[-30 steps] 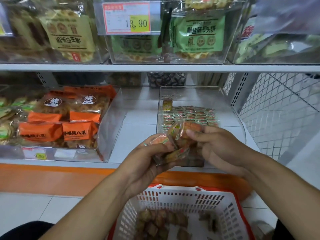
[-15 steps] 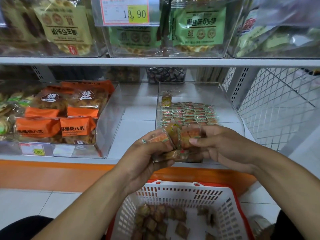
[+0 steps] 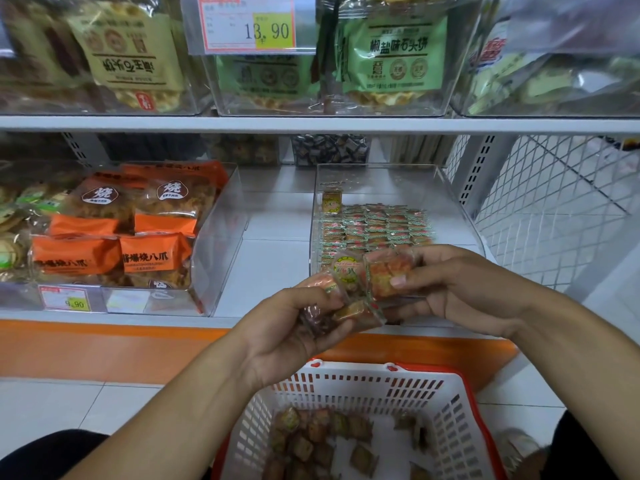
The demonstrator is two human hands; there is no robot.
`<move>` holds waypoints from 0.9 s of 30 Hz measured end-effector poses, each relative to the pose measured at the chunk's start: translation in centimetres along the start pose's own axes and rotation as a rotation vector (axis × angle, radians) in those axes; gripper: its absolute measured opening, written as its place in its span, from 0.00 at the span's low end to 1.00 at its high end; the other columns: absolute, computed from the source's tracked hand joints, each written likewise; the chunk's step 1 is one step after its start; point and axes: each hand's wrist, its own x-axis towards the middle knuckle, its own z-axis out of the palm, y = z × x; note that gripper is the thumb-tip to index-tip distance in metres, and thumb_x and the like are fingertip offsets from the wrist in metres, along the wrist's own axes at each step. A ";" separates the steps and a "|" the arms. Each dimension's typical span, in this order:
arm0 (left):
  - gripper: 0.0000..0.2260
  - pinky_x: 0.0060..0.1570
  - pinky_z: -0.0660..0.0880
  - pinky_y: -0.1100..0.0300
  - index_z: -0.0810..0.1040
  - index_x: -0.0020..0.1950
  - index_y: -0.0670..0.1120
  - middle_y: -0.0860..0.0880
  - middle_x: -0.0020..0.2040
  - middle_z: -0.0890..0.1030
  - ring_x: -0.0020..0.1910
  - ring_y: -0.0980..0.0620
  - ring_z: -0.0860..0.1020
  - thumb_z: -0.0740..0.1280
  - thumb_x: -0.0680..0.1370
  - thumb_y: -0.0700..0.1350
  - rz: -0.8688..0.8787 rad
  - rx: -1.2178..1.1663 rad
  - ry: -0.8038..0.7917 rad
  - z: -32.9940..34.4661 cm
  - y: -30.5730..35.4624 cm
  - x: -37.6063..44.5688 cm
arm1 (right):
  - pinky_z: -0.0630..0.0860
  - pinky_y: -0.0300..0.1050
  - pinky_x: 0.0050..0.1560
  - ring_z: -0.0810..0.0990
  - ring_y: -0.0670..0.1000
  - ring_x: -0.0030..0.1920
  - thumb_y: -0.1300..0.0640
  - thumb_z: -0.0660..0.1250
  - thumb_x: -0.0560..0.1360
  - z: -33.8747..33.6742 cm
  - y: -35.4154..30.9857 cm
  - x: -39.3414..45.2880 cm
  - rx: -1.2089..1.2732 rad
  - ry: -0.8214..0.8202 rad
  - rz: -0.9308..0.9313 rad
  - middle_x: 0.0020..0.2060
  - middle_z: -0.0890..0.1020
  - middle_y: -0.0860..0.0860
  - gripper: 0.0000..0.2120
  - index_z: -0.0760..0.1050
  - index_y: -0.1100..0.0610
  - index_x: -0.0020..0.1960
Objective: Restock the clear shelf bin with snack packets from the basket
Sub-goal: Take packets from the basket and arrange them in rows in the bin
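Both hands hold a bunch of small snack packets (image 3: 349, 289) in front of the clear shelf bin (image 3: 450, 199). My left hand (image 3: 291, 327) grips several packets from below and the left. My right hand (image 3: 450, 289) pinches an orange packet (image 3: 388, 275) at the bunch's right side. Inside the bin, rows of the same small packets (image 3: 377, 226) lie flat, and one yellow packet (image 3: 331, 201) stands at the back left. Below my hands is the white basket with a red rim (image 3: 363, 386), with several loose packets (image 3: 311, 434) on its bottom.
To the left stands another clear bin (image 3: 221, 244) of orange snack bags. The upper shelf (image 3: 311, 124) carries clear bins of green and yellow bags and a 13.90 price tag (image 3: 249, 26). A wire mesh panel (image 3: 554, 202) is at the right.
The hands and packets have shifted slightly upward and toward the bin. My right hand's fingers have adjusted on the orange packet. The basket stays put.
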 end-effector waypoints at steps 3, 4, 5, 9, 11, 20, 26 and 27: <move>0.19 0.34 0.83 0.58 0.83 0.55 0.38 0.33 0.58 0.83 0.52 0.35 0.85 0.72 0.64 0.31 0.025 -0.060 0.005 0.2 0.1 0.0 | 0.83 0.56 0.53 0.84 0.62 0.58 0.67 0.69 0.68 -0.2 -0.3 -0.2 0.043 0.004 -0.069 0.59 0.82 0.66 0.23 0.78 0.65 0.64; 0.20 0.34 0.83 0.58 0.82 0.56 0.38 0.33 0.57 0.83 0.51 0.37 0.85 0.72 0.64 0.32 0.038 -0.071 0.006 0.2 0.2 0.0 | 0.83 0.55 0.53 0.83 0.62 0.58 0.66 0.69 0.69 -0.2 -0.3 -0.2 0.049 0.018 -0.119 0.59 0.83 0.65 0.22 0.79 0.64 0.64; 0.21 0.35 0.83 0.58 0.81 0.58 0.38 0.33 0.56 0.83 0.50 0.38 0.85 0.72 0.65 0.32 0.051 -0.081 0.006 0.2 0.2 0.0 | 0.84 0.54 0.53 0.84 0.61 0.58 0.66 0.70 0.70 0.0 -0.3 -0.1 0.044 0.054 -0.199 0.59 0.83 0.62 0.21 0.80 0.60 0.63; 0.23 0.35 0.83 0.58 0.78 0.60 0.36 0.33 0.55 0.84 0.50 0.37 0.86 0.73 0.65 0.32 0.095 -0.090 0.019 0.4 0.0 0.2 | 0.78 0.40 0.61 0.81 0.47 0.61 0.61 0.74 0.75 1.0 1.2 0.0 -0.555 0.499 -0.653 0.61 0.81 0.44 0.24 0.78 0.42 0.67; 0.24 0.35 0.84 0.58 0.77 0.62 0.35 0.32 0.56 0.83 0.50 0.35 0.85 0.72 0.66 0.31 0.110 -0.088 0.015 0.6 -0.3 0.4 | 0.69 0.27 0.63 0.73 0.37 0.66 0.58 0.74 0.75 2.0 2.3 0.2 -0.873 0.582 -0.735 0.64 0.75 0.38 0.26 0.75 0.36 0.68; 0.20 0.36 0.83 0.59 0.82 0.55 0.34 0.32 0.56 0.83 0.54 0.36 0.85 0.73 0.64 0.33 0.215 -0.048 0.068 0.7 -1.4 0.9 | 0.70 0.50 0.71 0.68 0.43 0.74 0.57 0.60 0.84 3.9 3.5 1.1 -0.269 0.293 -0.435 0.68 0.74 0.36 0.16 0.81 0.42 0.63; 0.17 0.39 0.83 0.57 0.84 0.52 0.35 0.32 0.52 0.84 0.47 0.40 0.85 0.74 0.63 0.34 0.298 0.043 0.087 0.5 -1.3 0.8 | 0.84 0.59 0.50 0.84 0.60 0.57 0.65 0.68 0.76 3.5 3.1 1.2 0.218 0.318 -0.262 0.60 0.82 0.61 0.16 0.79 0.56 0.62; 0.16 0.39 0.83 0.57 0.84 0.50 0.35 0.32 0.52 0.85 0.46 0.40 0.86 0.74 0.63 0.34 0.314 0.059 0.088 0.4 -1.3 0.8 | 0.84 0.60 0.49 0.84 0.61 0.57 0.65 0.68 0.74 3.3 2.9 1.2 0.280 0.287 -0.213 0.60 0.82 0.61 0.19 0.77 0.57 0.65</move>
